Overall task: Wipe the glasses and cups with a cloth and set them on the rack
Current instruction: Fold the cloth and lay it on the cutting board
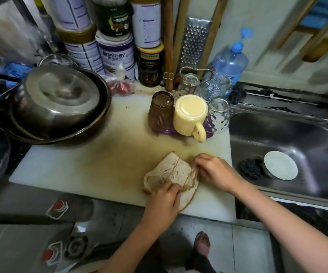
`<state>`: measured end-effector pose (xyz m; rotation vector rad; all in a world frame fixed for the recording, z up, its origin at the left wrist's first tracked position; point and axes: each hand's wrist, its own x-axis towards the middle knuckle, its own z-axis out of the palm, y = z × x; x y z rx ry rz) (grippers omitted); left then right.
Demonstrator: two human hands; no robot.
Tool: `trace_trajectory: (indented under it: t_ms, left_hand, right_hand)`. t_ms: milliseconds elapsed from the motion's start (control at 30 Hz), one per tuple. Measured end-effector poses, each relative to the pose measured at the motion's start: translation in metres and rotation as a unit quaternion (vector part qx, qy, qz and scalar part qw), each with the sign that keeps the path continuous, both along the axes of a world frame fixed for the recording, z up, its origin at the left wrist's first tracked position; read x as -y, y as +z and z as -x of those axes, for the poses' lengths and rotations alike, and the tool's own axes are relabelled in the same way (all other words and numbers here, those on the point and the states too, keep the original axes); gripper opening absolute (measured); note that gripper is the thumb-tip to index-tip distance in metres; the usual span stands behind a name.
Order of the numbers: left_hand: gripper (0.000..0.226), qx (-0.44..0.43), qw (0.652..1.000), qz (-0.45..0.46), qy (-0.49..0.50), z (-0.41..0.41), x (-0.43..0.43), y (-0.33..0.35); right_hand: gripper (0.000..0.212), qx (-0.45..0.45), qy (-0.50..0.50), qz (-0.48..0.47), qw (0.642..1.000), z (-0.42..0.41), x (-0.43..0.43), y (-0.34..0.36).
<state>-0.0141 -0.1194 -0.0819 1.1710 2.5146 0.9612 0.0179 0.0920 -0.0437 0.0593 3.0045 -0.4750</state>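
A beige cloth (172,172) with a brown edge lies folded on the white cutting board (80,164) near its front edge. My left hand (164,200) pinches its near corner. My right hand (214,170) pinches its right edge. Behind them a purple rack (168,131) carries a brown ribbed glass (160,111), a pale yellow mug (190,116) and a clear dimpled glass (219,115), all upside down. Two more clear glasses (215,85) stand further back by the wall.
A steel sink (289,138) with a white plate (280,165) lies to the right. Stacked steel bowls and a pan (60,103) sit at the left. Tins (117,54), a grater (193,42) and a water bottle (231,60) line the back wall.
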Motion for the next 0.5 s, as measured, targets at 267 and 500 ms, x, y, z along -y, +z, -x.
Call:
trace_trajectory:
  t_ms: [267,500]
  left_hand:
    - [0.033,0.012,0.992,0.118,-0.052,-0.017,-0.016,-0.013]
    - [0.029,-0.002,0.992,0.031,0.121,0.011,0.010,-0.006]
  right_hand:
    - [0.030,0.032,-0.009,0.038,0.999,-0.016,-0.018,-0.006]
    - [0.050,0.062,0.026,0.046,0.997,0.001,-0.011,0.006]
